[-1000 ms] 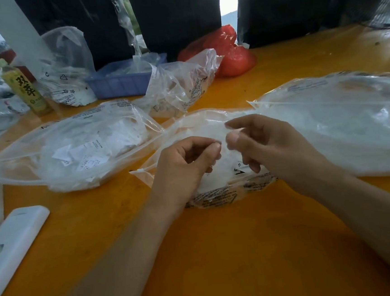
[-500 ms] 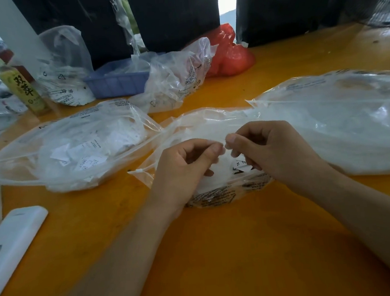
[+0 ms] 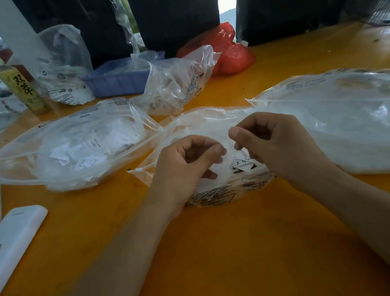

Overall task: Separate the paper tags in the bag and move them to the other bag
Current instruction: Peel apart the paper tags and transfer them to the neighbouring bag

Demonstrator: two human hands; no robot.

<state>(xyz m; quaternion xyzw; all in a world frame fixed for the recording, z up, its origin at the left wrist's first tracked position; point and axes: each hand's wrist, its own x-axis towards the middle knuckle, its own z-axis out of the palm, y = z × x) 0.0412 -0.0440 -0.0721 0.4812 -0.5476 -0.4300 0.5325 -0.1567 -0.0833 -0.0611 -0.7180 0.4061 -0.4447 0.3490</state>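
Over the orange table [image 3: 222,251], my left hand [image 3: 186,165] and my right hand [image 3: 276,140] meet above the middle clear bag [image 3: 201,119]. Both have curled fingers and pinch a thin white paper tag [image 3: 225,166] between them. More tags, some printed XL [image 3: 241,165], lie in this bag under my fingers. To the left lies a second clear bag [image 3: 83,145] with loose white tags inside. On the right, a larger clear bag [image 3: 352,124] holds white material.
A white flat device [image 3: 13,239] lies at the left front edge. At the back stand a yellow bottle [image 3: 22,89], a blue tray [image 3: 117,81], a crumpled clear bag [image 3: 179,83], another plastic bag [image 3: 64,69] and a red bag [image 3: 228,50].
My thumbs, which nearly touched half a second ago, now sit slightly apart, the right one a little higher. The bags have not moved.
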